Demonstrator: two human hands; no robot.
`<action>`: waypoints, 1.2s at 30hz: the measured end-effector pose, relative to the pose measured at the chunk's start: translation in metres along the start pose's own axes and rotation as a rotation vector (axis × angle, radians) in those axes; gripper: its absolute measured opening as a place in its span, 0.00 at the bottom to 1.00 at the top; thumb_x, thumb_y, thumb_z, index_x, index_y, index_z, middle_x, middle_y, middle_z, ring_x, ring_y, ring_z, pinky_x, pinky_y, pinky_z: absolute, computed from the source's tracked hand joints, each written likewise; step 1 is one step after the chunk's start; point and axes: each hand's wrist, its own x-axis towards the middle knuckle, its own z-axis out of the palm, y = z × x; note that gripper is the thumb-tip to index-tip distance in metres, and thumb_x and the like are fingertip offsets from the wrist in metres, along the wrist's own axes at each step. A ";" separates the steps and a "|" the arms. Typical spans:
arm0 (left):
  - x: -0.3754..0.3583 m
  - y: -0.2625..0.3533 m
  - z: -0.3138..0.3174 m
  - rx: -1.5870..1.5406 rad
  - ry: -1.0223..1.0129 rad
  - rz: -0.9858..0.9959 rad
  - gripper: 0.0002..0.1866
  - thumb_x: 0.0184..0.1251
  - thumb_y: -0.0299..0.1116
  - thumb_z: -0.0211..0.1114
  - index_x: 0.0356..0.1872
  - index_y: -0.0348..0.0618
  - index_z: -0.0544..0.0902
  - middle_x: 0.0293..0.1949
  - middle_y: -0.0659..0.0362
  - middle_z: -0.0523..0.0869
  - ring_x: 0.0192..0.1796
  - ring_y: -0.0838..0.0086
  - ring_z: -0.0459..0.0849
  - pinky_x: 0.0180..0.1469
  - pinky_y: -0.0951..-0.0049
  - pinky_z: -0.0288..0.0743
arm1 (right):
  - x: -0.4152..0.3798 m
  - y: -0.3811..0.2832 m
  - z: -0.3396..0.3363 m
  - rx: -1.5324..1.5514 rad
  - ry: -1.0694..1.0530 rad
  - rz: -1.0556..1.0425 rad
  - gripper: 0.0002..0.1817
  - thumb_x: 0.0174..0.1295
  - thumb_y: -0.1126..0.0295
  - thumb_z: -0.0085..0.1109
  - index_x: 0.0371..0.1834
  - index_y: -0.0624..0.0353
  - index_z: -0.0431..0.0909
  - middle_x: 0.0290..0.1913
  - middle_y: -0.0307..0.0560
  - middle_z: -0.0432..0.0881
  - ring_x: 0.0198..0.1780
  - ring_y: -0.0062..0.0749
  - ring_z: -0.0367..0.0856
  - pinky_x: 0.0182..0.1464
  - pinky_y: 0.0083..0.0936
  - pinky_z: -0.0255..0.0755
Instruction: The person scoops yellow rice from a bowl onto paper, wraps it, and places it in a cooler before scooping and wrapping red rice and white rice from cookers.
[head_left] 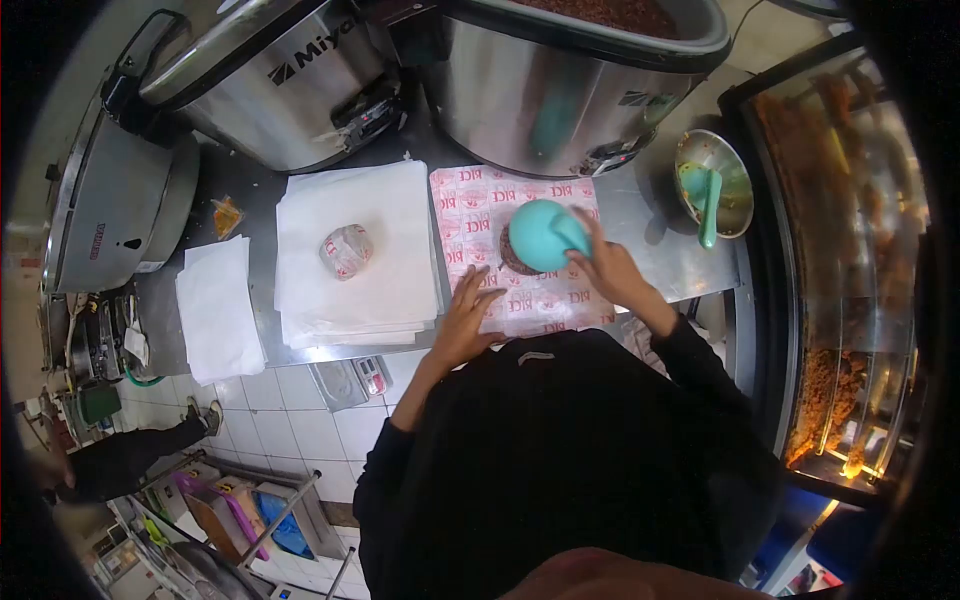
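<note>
My right hand grips the handle of a round teal cup, whose rounded underside faces up. It is tilted over a mound of brown rice, partly hidden beneath it. The rice lies on a sheet of paper printed in red with "RICE". Fingers spread, my left hand rests on the lower left of that sheet, just beside the rice.
A wrapped ball sits on stacked white paper. Large cookers line the back. At right stand a metal bowl with a teal spoon and a glass food cabinet. Another person's leg shows lower left.
</note>
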 end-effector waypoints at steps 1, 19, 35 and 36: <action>0.000 0.001 -0.005 -0.007 -0.049 -0.010 0.33 0.33 0.36 0.73 0.48 0.48 0.73 0.57 0.52 0.62 0.62 0.54 0.57 0.63 0.59 0.52 | -0.008 0.003 -0.009 0.083 0.041 0.086 0.30 0.60 0.60 0.48 0.63 0.52 0.47 0.25 0.63 0.76 0.28 0.59 0.75 0.28 0.47 0.66; 0.031 -0.004 -0.025 -0.301 0.068 -0.142 0.09 0.49 0.30 0.64 0.31 0.41 0.77 0.33 0.57 0.78 0.37 0.63 0.76 0.46 0.68 0.67 | -0.054 0.030 0.007 -0.062 0.098 -0.127 0.25 0.42 0.77 0.57 0.49 0.56 0.70 0.53 0.53 0.68 0.58 0.43 0.64 0.57 0.31 0.60; -0.037 0.002 -0.008 -0.365 0.358 -0.203 0.07 0.58 0.26 0.55 0.36 0.41 0.79 0.37 0.54 0.83 0.45 0.63 0.79 0.50 0.64 0.69 | -0.090 0.054 0.038 0.665 0.193 0.110 0.09 0.53 0.72 0.56 0.35 0.64 0.79 0.34 0.43 0.81 0.42 0.27 0.75 0.48 0.26 0.66; -0.030 0.005 -0.009 -0.302 0.330 -0.409 0.07 0.59 0.26 0.54 0.36 0.40 0.79 0.37 0.54 0.82 0.44 0.63 0.79 0.48 0.65 0.69 | -0.086 0.052 0.042 0.771 0.218 0.270 0.09 0.55 0.71 0.56 0.36 0.65 0.78 0.31 0.41 0.80 0.37 0.22 0.75 0.42 0.22 0.67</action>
